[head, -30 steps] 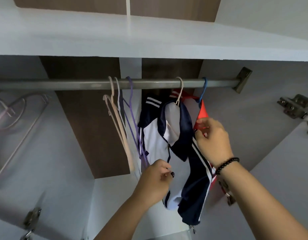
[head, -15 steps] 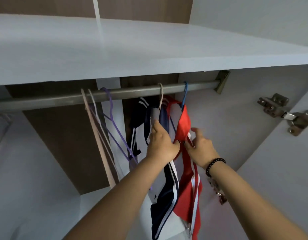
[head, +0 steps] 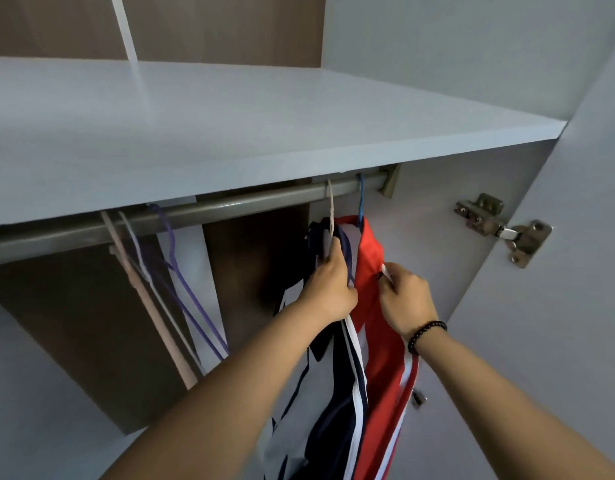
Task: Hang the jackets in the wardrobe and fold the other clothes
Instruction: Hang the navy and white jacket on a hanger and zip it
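Two jackets hang side by side at the right end of the metal wardrobe rail (head: pixel 250 204). The navy and white jacket (head: pixel 328 403) hangs on a beige hanger (head: pixel 330 202); my left hand (head: pixel 328 282) grips it at the collar just under the hook. To its right the red jacket (head: pixel 380 368) with white stripes hangs on a blue hanger (head: pixel 360 195). My right hand (head: pixel 403 299), with a black bead bracelet on the wrist, pinches a white edge of the red jacket near its shoulder.
Three bare hangers, beige, white and purple (head: pixel 181 289), hang slanted on the rail to the left. A white shelf (head: pixel 229 133) juts out just above the rail. The open door's metal hinge (head: pixel 506 230) sits on the right wall.
The view has tilted upward, showing more of the shelf top. My left hand went from the navy jacket's front up to its collar. My right hand stays at the red jacket's shoulder.
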Demonstrator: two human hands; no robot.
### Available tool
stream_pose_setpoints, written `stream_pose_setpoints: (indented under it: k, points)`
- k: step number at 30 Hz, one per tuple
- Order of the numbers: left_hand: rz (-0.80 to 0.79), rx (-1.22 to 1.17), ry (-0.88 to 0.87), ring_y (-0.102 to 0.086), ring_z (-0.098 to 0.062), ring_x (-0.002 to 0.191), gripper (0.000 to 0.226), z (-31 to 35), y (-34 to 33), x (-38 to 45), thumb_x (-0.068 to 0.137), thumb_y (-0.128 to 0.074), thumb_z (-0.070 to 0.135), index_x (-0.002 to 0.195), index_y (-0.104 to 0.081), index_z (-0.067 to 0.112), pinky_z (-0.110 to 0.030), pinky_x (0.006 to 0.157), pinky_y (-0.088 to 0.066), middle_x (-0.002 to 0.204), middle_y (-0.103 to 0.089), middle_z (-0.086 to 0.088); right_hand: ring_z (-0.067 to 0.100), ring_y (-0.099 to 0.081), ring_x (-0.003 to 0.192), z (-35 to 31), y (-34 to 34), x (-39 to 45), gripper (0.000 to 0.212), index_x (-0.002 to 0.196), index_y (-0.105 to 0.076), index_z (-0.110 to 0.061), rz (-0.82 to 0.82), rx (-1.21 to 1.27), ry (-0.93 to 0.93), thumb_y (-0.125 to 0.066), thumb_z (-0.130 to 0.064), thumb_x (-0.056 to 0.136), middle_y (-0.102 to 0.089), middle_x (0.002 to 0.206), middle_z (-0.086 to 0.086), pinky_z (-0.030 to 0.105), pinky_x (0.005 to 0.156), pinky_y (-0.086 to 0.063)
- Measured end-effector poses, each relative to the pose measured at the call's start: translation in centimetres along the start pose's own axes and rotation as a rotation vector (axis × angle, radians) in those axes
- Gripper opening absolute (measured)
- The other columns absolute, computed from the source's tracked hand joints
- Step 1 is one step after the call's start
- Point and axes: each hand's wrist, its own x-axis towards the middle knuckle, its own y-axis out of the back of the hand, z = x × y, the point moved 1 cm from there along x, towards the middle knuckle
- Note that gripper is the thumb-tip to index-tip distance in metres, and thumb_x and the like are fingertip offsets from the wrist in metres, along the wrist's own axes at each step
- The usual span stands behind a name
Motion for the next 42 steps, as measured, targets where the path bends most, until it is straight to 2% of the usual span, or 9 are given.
stream_pose_setpoints:
  k: [3,9,15,20,24,30,35,38,42]
  points:
    - [-0.001,-0.006,-0.028,-0.055,-0.038,0.118,0.097,1.0,-0.7,0.8,0.089,-0.060,0.013,0.154,0.013,0.014,-0.044,0.096,-0.049,0.144,-0.043,-0.021,0.034,-0.060,0.074,0.7,1.3,0.6,0.013,0.091,-0.062,-0.010,-0.015,-0.053,-0.029,-0.049,-0.013,0.090,-0.066,0.079,0.012,0.037,0.065,-0.050]
    - [0.027,0.033,-0.026,-0.061,-0.038,0.106,0.101,0.8,-1.8,1.1,0.089,-0.061,0.020,0.152,0.017,0.013,-0.038,0.083,-0.051,0.140,-0.046,-0.024,0.033,-0.063,0.086,1.5,1.8,0.3,0.022,0.112,-0.061,-0.016,-0.066,-0.087,-0.061,-0.052,-0.024,0.093,-0.069,0.092,0.012,0.039,0.076,-0.053]
    - [0.008,0.036,-0.006,-0.040,-0.031,0.136,0.098,0.6,-2.8,-0.4,0.092,-0.060,0.029,0.153,0.015,0.015,-0.036,0.103,-0.040,0.160,-0.019,-0.013,0.025,-0.064,0.082,2.4,2.4,-1.2,0.027,0.117,-0.059,-0.017,-0.127,-0.144,-0.035,-0.054,-0.019,0.091,-0.064,0.078,-0.002,0.033,0.072,-0.053]
    - [-0.037,0.062,0.007,-0.022,-0.025,0.146,0.087,0.9,-3.6,-2.1,0.094,-0.057,0.024,0.155,0.004,0.011,-0.032,0.114,-0.027,0.163,-0.005,-0.008,0.021,-0.066,0.093,3.3,3.4,-2.7,0.034,0.120,-0.061,-0.012,-0.171,-0.138,-0.004,-0.048,-0.007,0.089,-0.072,0.094,0.002,0.029,0.083,-0.053]
    - [-0.076,0.115,0.023,-0.012,-0.022,0.149,0.080,1.2,-4.2,-4.4,0.096,-0.054,0.023,0.155,-0.003,0.008,-0.030,0.118,-0.018,0.163,-0.006,-0.009,0.020,-0.066,0.094,3.8,4.4,-4.7,0.036,0.117,-0.062,-0.013,-0.169,-0.081,0.010,-0.047,-0.004,0.086,-0.072,0.097,0.001,0.025,0.087,-0.050]
    - [-0.102,0.158,0.063,-0.026,-0.022,0.144,0.071,1.2,-6.2,-9.7,0.096,-0.053,0.024,0.154,-0.014,0.010,-0.029,0.113,-0.027,0.160,-0.019,-0.007,0.017,-0.062,0.096,5.3,5.3,-9.4,0.033,0.117,-0.061,-0.016,-0.216,0.042,0.033,-0.050,-0.007,0.087,-0.066,0.105,0.001,0.020,0.082,-0.049]
    - [-0.170,0.205,0.123,-0.028,-0.022,0.143,0.068,1.9,-8.3,-14.6,0.096,-0.053,0.023,0.153,-0.018,0.013,-0.030,0.116,-0.026,0.157,-0.026,-0.003,0.016,-0.060,0.104,6.9,5.8,-14.3,0.034,0.119,-0.059,-0.016,-0.327,0.089,0.054,-0.054,-0.008,0.086,-0.063,0.114,0.002,0.025,0.093,-0.048]
    - [-0.183,0.190,0.115,-0.038,-0.022,0.137,0.057,2.7,-9.4,-17.3,0.096,-0.053,0.021,0.147,-0.030,0.018,-0.024,0.112,-0.028,0.149,-0.038,-0.002,0.016,-0.057,0.112,7.8,6.4,-17.0,0.037,0.126,-0.056,-0.018,-0.373,0.089,0.050,-0.057,-0.014,0.089,-0.059,0.123,0.001,0.026,0.098,-0.046]
    - [-0.202,0.163,0.101,-0.035,-0.018,0.138,0.056,3.8,-10.3,-20.6,0.099,-0.049,0.021,0.151,-0.026,0.020,-0.015,0.098,-0.023,0.152,-0.034,0.001,0.015,-0.056,0.114,9.2,7.4,-20.7,0.038,0.128,-0.055,-0.019,-0.368,0.075,-0.005,-0.055,-0.013,0.090,-0.056,0.129,0.001,0.022,0.098,-0.045]
